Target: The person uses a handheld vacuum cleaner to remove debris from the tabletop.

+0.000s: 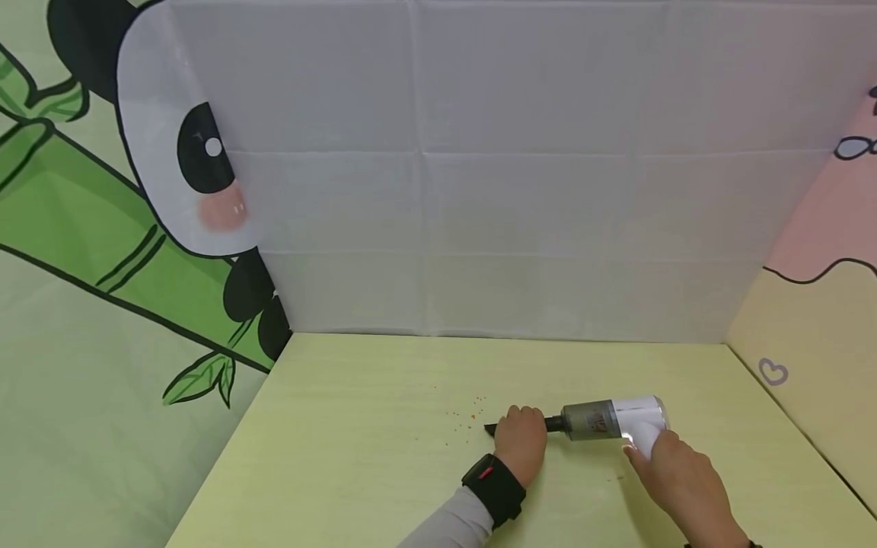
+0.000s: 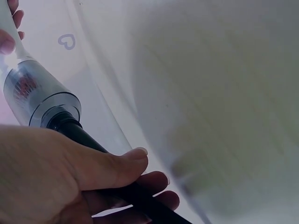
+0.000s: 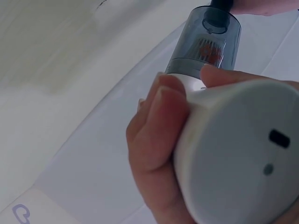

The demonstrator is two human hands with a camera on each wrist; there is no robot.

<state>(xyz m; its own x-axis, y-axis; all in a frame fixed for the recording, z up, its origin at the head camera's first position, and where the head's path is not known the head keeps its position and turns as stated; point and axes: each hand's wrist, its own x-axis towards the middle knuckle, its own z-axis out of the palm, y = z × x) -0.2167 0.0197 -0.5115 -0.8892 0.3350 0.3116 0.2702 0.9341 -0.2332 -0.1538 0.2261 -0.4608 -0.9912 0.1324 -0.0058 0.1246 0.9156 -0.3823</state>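
A small handheld vacuum cleaner (image 1: 592, 421) with a white body, a see-through grey dust cup and a black nozzle is held just over the table. My right hand (image 1: 688, 476) grips its white handle; in the right wrist view the fingers (image 3: 161, 126) curl round it. Around the black nozzle (image 2: 84, 137) my left hand (image 1: 521, 445) is wrapped, thumb on one side and fingers on the other. The nozzle tip (image 1: 489, 430) points left, close to scattered orange crumbs (image 1: 473, 416). Reddish bits (image 3: 209, 52) show inside the dust cup.
The pale yellow tabletop (image 1: 329, 457) runs back to a grey-white panel (image 1: 521, 190). A cartoon-printed cloth (image 1: 89, 304) stands at the left, and a pink and cream one (image 1: 808, 320) at the right. A few dark specks (image 1: 620, 478) lie below the vacuum.
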